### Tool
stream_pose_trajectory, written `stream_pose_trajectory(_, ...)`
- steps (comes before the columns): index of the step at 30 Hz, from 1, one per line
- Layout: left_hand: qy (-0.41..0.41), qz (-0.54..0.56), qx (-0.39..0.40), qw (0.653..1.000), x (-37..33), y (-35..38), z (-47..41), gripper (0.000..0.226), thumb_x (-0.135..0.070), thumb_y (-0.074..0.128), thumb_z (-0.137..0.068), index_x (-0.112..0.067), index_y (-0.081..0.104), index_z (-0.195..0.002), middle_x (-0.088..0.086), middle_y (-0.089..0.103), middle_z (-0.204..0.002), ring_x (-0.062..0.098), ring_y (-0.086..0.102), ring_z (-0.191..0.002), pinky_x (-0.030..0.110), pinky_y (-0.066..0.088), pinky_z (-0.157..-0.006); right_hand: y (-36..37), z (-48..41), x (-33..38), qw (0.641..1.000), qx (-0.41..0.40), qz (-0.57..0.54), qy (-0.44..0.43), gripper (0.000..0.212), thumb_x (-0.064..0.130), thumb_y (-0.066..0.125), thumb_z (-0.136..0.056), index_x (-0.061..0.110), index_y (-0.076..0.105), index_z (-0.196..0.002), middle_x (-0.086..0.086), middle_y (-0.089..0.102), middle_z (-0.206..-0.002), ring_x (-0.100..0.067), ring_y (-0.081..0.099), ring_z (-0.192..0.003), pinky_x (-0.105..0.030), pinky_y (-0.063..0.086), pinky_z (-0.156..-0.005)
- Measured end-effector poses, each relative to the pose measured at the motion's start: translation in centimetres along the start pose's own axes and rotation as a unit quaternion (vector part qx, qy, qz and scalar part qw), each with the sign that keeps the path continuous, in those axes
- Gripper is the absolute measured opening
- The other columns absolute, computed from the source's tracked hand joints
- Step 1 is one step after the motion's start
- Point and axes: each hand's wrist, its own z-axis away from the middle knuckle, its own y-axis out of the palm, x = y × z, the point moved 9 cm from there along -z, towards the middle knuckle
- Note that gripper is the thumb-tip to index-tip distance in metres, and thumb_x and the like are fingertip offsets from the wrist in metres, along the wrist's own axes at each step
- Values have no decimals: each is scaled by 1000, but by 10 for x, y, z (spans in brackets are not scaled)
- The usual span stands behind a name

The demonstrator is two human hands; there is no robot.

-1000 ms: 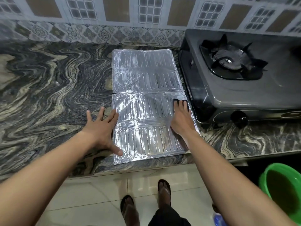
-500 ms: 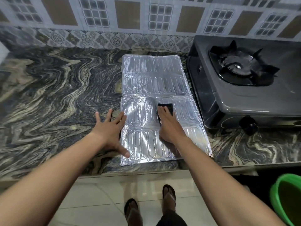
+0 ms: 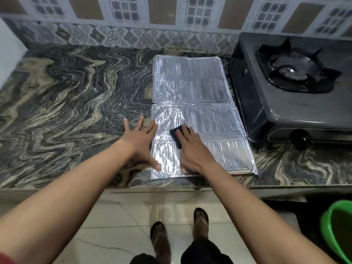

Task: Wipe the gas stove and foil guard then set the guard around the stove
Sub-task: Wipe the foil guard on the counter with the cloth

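A silver foil guard [image 3: 202,88] lies flat and unfolded on the marbled counter, just left of the dark grey gas stove [image 3: 285,111]. My right hand [image 3: 192,151] presses a small dark cloth [image 3: 176,135] flat onto the near panel of the guard, fingers over it. My left hand [image 3: 141,141] lies spread on the counter at the guard's left edge, its thumb and forefinger resting on the foil. The stove's burner [image 3: 291,73] and front knob [image 3: 301,136] are visible.
The marbled counter [image 3: 66,96] stretches left to a white wall edge, with a tiled wall behind. A green bucket [image 3: 337,229] stands on the floor at lower right. My sandalled feet are on the pale floor tiles below the counter edge.
My right hand has slid the cloth leftward across the near foil panel, from beside the stove toward my left hand. The left hand has stayed at the guard's left edge.
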Motion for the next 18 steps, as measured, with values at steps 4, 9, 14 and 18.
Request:
stream_pose_trajectory(4, 2, 7, 0, 1000, 1, 2, -1, 167, -99, 57, -28, -21, -22, -153, -7, -26, -161, 32, -28, -146, 76, -18, -103, 16, 35, 30, 994, -8, 9, -106, 58, 28, 35, -103, 14, 17, -157, -8, 2, -165, -28, 0, -152, -39, -6, -121)
stream_pose_trajectory(9, -1, 11, 26, 1000, 1, 2, -1, 171, -97, 59, -24, -21, -25, -152, -6, -29, -160, 32, -30, -145, 76, -15, -105, 28, 65, 27, 986, 16, 56, -158, 64, 21, 44, -97, 21, 20, -156, -3, 5, -165, -26, 2, -152, -39, -6, -121)
stream_pose_trajectory(14, -10, -5, 44, 999, -2, 2, 1, 173, -95, 62, -25, -18, -26, -152, -4, -29, -160, 33, -30, -145, 76, -13, -106, 23, 69, -2, 991, 15, 63, -114, 69, 19, 46, -96, 22, 14, -157, -4, 2, -165, -25, 0, -152, -40, -8, -121)
stream_pose_trajectory(18, -5, -1, 40, 999, -2, 2, 1, 172, -95, 63, -25, -19, -25, -152, -4, -28, -160, 33, -29, -145, 76, -14, -105, 3, 69, -53, 997, -18, 77, 0, 63, 24, 39, -102, 18, 10, -158, -9, -2, -165, -31, 0, -152, -43, -12, -119)
